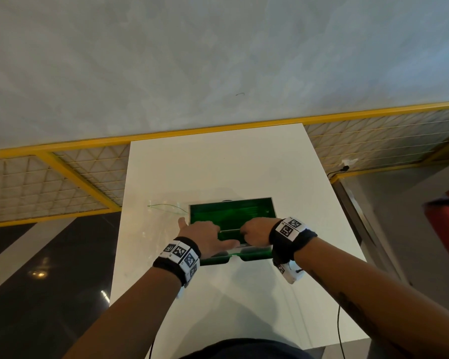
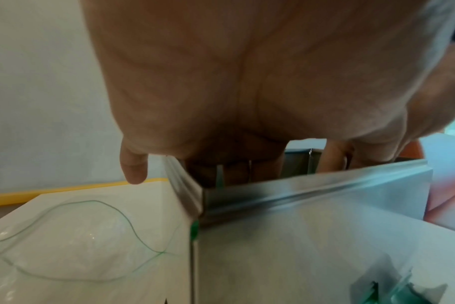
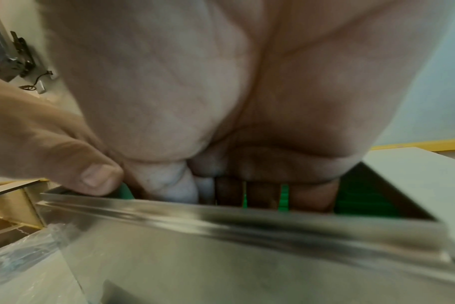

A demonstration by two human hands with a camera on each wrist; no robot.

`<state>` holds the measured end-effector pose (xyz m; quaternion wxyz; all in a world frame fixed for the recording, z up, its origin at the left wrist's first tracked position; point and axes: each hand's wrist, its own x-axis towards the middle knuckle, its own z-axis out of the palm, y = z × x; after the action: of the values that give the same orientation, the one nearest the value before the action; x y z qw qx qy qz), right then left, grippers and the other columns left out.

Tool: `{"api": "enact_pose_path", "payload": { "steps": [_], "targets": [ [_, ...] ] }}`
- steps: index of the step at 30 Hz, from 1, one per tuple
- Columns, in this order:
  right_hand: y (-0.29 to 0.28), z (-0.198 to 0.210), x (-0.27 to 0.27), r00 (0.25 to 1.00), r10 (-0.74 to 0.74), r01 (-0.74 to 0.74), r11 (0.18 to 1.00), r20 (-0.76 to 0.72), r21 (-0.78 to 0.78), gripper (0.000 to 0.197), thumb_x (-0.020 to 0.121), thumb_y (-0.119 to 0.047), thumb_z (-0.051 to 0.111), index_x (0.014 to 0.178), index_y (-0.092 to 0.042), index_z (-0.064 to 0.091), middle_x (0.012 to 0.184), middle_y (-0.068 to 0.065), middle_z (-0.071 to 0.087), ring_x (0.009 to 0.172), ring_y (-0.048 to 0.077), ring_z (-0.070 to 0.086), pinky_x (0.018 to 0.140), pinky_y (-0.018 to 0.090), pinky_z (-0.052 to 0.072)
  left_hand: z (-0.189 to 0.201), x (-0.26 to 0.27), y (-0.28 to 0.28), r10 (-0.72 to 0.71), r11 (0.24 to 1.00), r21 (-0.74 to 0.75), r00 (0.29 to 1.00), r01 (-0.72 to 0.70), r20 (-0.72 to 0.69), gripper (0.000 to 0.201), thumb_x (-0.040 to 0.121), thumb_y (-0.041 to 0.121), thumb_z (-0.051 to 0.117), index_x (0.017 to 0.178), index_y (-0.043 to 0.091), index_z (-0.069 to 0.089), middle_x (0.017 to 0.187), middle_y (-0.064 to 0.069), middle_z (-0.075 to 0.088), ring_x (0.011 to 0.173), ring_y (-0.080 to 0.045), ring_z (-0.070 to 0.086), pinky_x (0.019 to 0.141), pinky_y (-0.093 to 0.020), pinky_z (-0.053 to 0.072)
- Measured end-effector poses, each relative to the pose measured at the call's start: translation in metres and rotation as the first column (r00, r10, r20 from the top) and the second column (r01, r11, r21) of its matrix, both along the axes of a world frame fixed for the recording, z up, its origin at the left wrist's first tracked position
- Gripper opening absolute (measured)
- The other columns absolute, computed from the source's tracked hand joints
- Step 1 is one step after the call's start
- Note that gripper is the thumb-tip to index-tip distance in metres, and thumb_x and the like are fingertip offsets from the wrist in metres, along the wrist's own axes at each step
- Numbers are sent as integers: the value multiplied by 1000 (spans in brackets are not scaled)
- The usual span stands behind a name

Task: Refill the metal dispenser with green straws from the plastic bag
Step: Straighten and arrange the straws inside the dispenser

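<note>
Head view, with both wrist views. The open-topped rectangular metal dispenser [image 1: 231, 224] stands near the middle of the white rectangular desk [image 1: 218, 164], its long side facing the person, so that both hands can reach in from above. The green plastic straws [image 1: 233, 212] lie lengthwise inside it, filling the interior with green across its width; more green shows through the cut-outs at the front foot of the box, where straws would be drawn out.

The left hand [image 1: 201, 235] and the right hand [image 1: 254, 233] are held apart, one toward each end of the near wall. In both wrist views the fingers [image 3: 262, 193] dip below the metal rim and rest among the straws, with the left thumb lying over the front edge. Whether the fingers pinch any straw or only press the stack level cannot be told, since the near wall hides the fingertips. The symmetric placement suggests that the straws are being settled parallel, so that they feed freely.

The clear plastic bag with thin green seams [image 2: 73, 242] lies flat and slack on the desk just left of the dispenser, seemingly emptied; the refill is judged nearly complete.
</note>
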<state>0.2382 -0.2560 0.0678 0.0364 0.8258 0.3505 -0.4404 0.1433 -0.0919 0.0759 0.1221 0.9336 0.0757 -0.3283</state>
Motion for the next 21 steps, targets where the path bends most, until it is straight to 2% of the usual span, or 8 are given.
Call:
{"api": "enact_pose_path", "payload": {
  "steps": [5,7,9,12,14,17,19,21],
  "targets": [
    [2,3,-3,997,-75,75,997,-19,12,30,100,-18,42,106,-4,68,101,15,67,82,26,55,74,34,43,1,0,-5,-40,999,15,999,40,-27,106,62,106,7,82,24,71,82,3,72,86,-18,64,112,-70,10],
    [3,5,-4,997,-72,72,997,-14,6,32,101,-23,42,108,-4,68,103,15,69,83,25,56,76,35,45,3,2,-8,-54,998,28,997,55,-64,121,50,108,-7,84,24,73,85,2,73,89,-19,64,112,-70,10],
    [3,7,-6,1000,-17,17,1000,2,-7,37,104,-28,41,112,-4,68,108,16,70,86,25,57,79,36,46,2,4,-8,-62,997,47,994,66,-86,130,42,109,-13,88,23,74,87,2,73,93,-20,64,112,-71,8],
    [1,7,-8,1000,-21,20,1000,-23,-7,38,105,-29,40,116,-5,67,111,14,70,97,29,64,89,40,53,2,2,-10,-100,994,43,992,103,-72,127,49,109,-10,105,33,73,94,6,74,104,-20,64,111,-73,4],
    [-2,4,-9,991,-119,118,993,-58,-20,36,106,-23,40,120,-2,66,120,16,69,107,34,65,97,44,53,4,-2,-12,-129,990,43,988,132,-80,120,56,108,-4,119,37,69,103,8,74,115,-22,60,111,-72,3],
    [-2,11,-9,989,-140,137,989,-48,-50,34,109,-20,37,131,-4,57,130,18,64,118,36,62,102,42,49,10,-7,-13,-121,990,52,981,130,-154,102,69,104,7,103,30,70,111,3,72,125,-25,55,115,-75,-3],
    [2,14,-8,986,-159,159,987,-48,-18,39,110,-29,31,134,-8,53,131,19,61,121,37,59,103,42,45,14,-9,-12,-126,988,68,975,141,-183,100,73,101,10,106,29,71,120,1,71,130,-25,53,116,-75,-6],
    [2,17,-8,993,-101,98,993,-53,-59,50,110,-40,27,139,-9,52,139,21,56,129,36,53,108,42,39,14,-11,-13,-126,987,75,973,143,-191,96,74,101,11,98,28,68,120,1,70,130,-25,53,116,-76,-7]
  ]
}}
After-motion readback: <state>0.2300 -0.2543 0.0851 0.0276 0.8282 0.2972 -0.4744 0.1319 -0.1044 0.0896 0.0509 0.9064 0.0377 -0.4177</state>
